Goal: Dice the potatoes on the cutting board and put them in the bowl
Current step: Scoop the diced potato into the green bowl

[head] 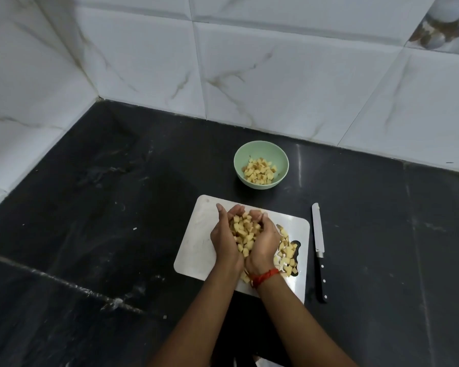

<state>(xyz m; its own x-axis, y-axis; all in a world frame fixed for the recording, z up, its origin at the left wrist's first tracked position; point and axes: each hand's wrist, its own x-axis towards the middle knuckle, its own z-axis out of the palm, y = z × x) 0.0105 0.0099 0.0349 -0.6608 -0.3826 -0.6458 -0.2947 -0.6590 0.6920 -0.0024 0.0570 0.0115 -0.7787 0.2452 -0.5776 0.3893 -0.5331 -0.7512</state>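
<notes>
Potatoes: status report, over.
Left hand and right hand cupped together, holding potato cubes over the board. Bowl part filled; more cubes left on board. Knife aside, right.

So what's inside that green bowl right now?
The green bowl holds a small heap of diced potato, pale cubes covering its bottom. The bowl's floor beneath the heap is hidden, so nothing else can be told.

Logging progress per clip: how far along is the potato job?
Done: dicing looks finished, knife lies beside the cutting board, and one batch sits in the green bowl. In hand: left hand and right hand cup a load of cubes over the board. Left: the remaining cubes on the board's right side.
</notes>
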